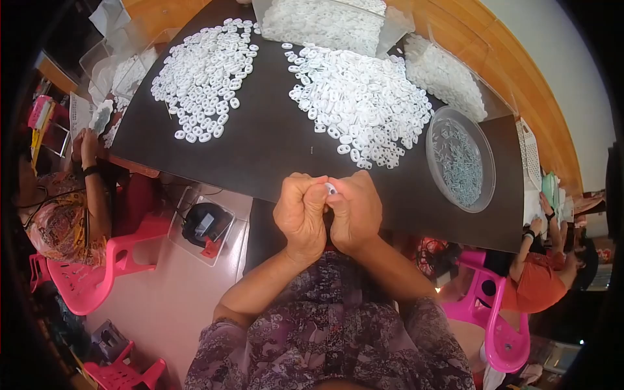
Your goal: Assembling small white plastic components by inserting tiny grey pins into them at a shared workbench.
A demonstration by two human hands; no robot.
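My left hand (303, 211) and my right hand (355, 209) meet just over the near edge of the dark table (253, 156). Between their thumbs and forefingers they pinch one small white plastic piece (331, 189), mostly covered by the fingertips. Beyond my hands lies a big heap of loose white plastic pieces (357, 97), flat and with holes. A second heap of white oval two-holed pieces (205, 71) spreads over the table's left part. To the right stands a round clear tub (486, 162) holding many small greyish metal pins (458, 162).
Clear containers full of white pieces (325, 23) (445, 75) line the table's far side. At the left a person (71, 214) works by a pink chair (104, 266). Another person in orange (543, 279) sits at the right beside a pink chair (500, 325).
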